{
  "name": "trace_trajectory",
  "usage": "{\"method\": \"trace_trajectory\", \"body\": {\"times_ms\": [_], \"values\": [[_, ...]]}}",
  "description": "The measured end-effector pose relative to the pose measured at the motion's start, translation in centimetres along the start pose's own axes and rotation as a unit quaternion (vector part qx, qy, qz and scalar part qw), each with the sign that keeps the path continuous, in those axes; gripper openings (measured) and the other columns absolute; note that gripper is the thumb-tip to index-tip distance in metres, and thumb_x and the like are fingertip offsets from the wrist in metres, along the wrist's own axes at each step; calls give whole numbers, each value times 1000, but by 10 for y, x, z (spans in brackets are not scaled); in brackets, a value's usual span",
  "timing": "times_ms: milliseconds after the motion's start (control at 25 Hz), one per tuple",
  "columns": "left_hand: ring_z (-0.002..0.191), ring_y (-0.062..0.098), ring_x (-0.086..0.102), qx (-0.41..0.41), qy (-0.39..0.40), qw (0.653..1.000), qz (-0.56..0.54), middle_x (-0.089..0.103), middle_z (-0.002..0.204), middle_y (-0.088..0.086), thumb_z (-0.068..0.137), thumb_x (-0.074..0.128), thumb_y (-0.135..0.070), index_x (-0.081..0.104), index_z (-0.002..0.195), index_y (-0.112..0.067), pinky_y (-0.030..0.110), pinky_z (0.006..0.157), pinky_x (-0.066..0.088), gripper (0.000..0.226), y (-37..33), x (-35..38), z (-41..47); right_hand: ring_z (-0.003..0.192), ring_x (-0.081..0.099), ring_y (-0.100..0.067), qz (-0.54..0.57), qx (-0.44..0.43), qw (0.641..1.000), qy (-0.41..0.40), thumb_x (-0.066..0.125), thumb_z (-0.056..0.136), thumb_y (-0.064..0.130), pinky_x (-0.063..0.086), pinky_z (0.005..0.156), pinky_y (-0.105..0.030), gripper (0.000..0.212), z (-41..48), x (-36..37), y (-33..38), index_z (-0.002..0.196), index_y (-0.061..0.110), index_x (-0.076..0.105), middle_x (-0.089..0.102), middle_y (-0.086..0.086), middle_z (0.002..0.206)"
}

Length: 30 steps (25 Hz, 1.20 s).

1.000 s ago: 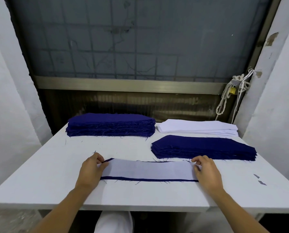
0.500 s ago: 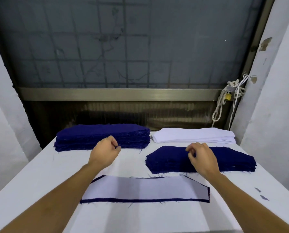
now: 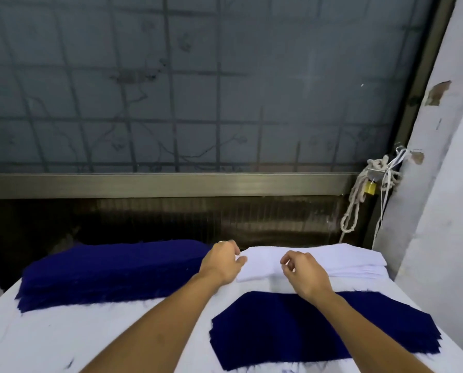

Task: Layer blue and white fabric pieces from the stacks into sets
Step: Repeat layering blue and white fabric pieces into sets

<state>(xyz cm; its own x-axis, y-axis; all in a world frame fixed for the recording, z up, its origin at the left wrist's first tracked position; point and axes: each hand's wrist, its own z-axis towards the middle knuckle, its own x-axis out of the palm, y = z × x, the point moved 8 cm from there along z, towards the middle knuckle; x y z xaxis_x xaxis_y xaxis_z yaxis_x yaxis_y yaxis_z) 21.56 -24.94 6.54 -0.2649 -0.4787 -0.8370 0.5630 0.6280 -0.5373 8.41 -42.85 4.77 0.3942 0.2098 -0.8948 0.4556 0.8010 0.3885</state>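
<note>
A white fabric stack lies at the back right of the white table. A thick dark blue stack sits at the back left. A lower dark blue stack lies in front of the white one. My left hand is at the white stack's left corner, thumb on the top piece and fingers curled behind it. Whether it pinches the piece is hidden. My right hand hovers over the white stack with loosely curled fingers and holds nothing.
A dark metal shutter with a steel rail stands right behind the table. A white rope with a brass padlock hangs at the back right. White walls close in on both sides, the right one near the table's edge.
Both hands left the blue-and-white layered set at the front edge and reached forward to the white stack. My head tilted up, so the layered set is out of view.
</note>
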Motion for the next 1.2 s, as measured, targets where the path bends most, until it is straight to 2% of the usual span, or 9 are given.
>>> {"method": "trace_trajectory", "body": {"times_ms": [160,320,440,560,680,920,1000,1080,1200], "values": [[109,20,64,-5,-9,1000,22,65,125,3,98,65,-38,61,131,-15,36,91,57,40,-7,27,45,98,58,-9,2,-17,1000,-10,59,99,34,52,84,-20,14,32,22,-10,110,30,67,65,11,107],[95,17,67,-38,-9,999,28,70,111,0,91,74,-41,67,118,-21,36,84,60,34,-4,48,65,100,49,-8,4,-15,1000,-24,59,98,37,49,84,-19,11,44,41,-22,105,32,67,63,14,107],[96,17,66,-43,-23,999,24,67,111,-2,88,78,-42,67,114,-20,33,81,60,36,-1,52,72,97,47,-7,10,-19,999,-41,58,97,39,48,83,-17,5,46,48,-25,99,36,63,63,16,105],[91,15,66,-42,-36,998,5,70,102,-2,88,79,-36,70,100,-19,33,80,60,23,-4,50,73,97,46,-6,7,-20,999,-46,57,97,41,46,85,-16,4,46,50,-26,98,37,59,61,17,107],[85,15,67,-24,-28,998,45,70,92,0,91,76,-32,69,91,-18,32,79,60,16,-12,48,72,100,46,-6,-2,-23,999,-44,56,98,42,45,89,-17,7,46,53,-27,102,37,59,61,17,111],[93,20,69,2,7,994,107,71,101,8,104,58,-29,70,105,-10,32,83,59,23,-23,50,74,104,46,-6,-6,-21,999,-35,55,98,44,44,93,-17,12,45,52,-27,108,38,58,60,15,119],[93,18,68,16,0,994,106,70,103,6,105,56,-27,70,110,-12,30,82,59,21,-26,50,72,108,46,-7,-10,-12,1000,-26,54,98,46,43,95,-18,18,44,51,-27,114,38,56,58,13,125],[94,16,67,43,-5,996,81,70,105,3,105,56,-26,69,114,-17,30,83,59,19,-32,48,69,119,45,-9,-16,-3,999,-47,54,97,51,40,102,-21,35,42,43,-26,129,37,51,48,12,137],[91,12,65,121,15,991,46,68,103,-3,105,55,-31,65,116,-23,34,85,59,17,-53,41,61,137,32,-7,58,-55,993,-91,58,96,50,28,114,-31,54,47,14,-12,146,39,40,36,17,148]]}}
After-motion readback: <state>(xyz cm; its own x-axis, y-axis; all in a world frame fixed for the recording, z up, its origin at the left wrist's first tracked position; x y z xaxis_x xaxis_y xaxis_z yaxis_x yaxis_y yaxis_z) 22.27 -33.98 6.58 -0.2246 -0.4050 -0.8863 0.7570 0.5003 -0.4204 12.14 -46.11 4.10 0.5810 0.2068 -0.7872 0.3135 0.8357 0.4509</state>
